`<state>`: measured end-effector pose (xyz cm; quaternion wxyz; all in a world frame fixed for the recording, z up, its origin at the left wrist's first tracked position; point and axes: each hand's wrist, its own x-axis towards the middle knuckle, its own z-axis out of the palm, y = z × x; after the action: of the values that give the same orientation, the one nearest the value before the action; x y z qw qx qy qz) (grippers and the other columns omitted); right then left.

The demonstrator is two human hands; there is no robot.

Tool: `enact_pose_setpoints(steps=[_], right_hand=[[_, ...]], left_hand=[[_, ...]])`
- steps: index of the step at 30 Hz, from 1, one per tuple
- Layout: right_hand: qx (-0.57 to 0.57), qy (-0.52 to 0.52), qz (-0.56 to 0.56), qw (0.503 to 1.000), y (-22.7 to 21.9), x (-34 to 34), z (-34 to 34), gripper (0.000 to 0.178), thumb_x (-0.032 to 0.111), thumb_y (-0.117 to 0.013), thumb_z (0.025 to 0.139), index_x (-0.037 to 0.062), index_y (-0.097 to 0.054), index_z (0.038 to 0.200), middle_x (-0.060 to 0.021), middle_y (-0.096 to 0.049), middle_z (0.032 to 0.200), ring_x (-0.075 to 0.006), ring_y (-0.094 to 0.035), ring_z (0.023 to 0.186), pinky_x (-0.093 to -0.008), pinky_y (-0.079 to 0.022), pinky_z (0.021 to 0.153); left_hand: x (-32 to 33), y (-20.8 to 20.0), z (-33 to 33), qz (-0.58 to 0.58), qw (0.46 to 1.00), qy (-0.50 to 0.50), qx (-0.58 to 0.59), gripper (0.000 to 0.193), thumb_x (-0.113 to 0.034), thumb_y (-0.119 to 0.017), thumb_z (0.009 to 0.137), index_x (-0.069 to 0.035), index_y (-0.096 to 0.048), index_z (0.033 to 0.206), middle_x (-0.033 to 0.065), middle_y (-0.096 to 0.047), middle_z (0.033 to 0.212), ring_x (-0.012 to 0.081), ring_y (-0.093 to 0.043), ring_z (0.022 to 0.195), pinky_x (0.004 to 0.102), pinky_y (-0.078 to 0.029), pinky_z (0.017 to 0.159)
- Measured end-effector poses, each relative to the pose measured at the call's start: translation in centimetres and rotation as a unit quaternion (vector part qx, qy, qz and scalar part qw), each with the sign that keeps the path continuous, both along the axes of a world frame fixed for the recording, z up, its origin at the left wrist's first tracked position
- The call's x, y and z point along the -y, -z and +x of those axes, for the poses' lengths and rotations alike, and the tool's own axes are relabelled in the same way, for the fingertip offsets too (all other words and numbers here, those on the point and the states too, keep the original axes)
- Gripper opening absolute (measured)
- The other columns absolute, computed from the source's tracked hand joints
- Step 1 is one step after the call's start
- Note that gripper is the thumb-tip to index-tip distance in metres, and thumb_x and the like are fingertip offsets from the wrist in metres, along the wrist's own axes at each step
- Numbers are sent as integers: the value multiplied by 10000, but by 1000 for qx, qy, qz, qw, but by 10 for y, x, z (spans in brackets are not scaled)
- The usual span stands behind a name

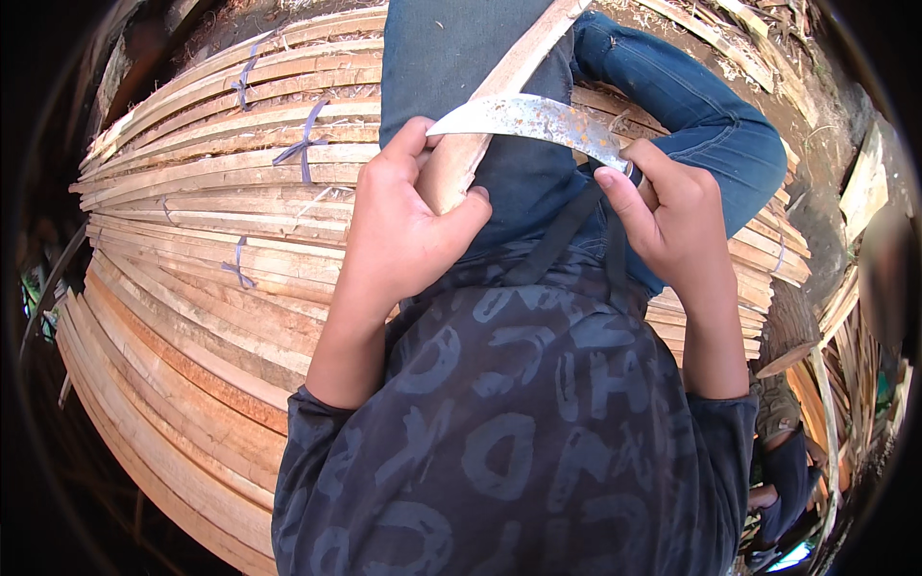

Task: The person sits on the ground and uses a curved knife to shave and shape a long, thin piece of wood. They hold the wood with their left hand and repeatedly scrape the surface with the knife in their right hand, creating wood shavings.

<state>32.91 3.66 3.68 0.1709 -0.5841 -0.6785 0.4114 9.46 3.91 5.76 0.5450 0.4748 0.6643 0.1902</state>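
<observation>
My left hand is wrapped round the near end of a pale wooden strip, which slopes up and away to the right over my jeans-clad leg. In my right hand is the dark handle of a sickle, mostly hidden by my fingers. Its curved, rust-spotted blade lies across the strip, just beyond my left thumb. The blade's pointed tip reaches the fingers of my left hand; whether they touch it I cannot tell.
Bundles of sawn wooden strips spread beneath and beside me, some bound with purple ties. A cut log lies at the right, near wood offcuts. Part of another person shows at the lower right.
</observation>
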Motion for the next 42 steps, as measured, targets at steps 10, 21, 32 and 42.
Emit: enact_pose_setpoints(steps=[10,21,32,42], right_hand=[[96,13,75,992,13,4,-2,311,325,-707,853,74,-561,739,-60,-531,528,-255,-544,466,-352,-410,445],[197,65,133,969,28,-13,22,342,330,-670,884,87,-515,701,-46,-494,497,-248,-503,436,-350,-373,425],[193,288,123,930,51,-15,71,314,299,-640,921,38,-578,759,-67,-417,478,-202,-374,418,-346,-324,440],[64,60,74,993,16,9,-8,326,288,-707,860,66,-533,696,-57,-456,478,-238,-483,422,-338,-373,425]], left_hand=[[8,12,-4,31,999,-15,40,294,-67,-670,694,15,-561,955,68,-613,730,84,-537,677,248,-456,621],[9,14,-4,30,999,-12,41,304,-73,-668,683,13,-557,952,76,-612,715,99,-554,664,262,-461,608],[9,10,-8,2,999,25,38,316,8,-628,727,5,-516,1023,-19,-509,778,32,-451,692,195,-355,612],[3,13,-9,-12,993,-10,113,295,-31,-637,693,25,-532,963,30,-574,741,65,-509,692,225,-416,618]])
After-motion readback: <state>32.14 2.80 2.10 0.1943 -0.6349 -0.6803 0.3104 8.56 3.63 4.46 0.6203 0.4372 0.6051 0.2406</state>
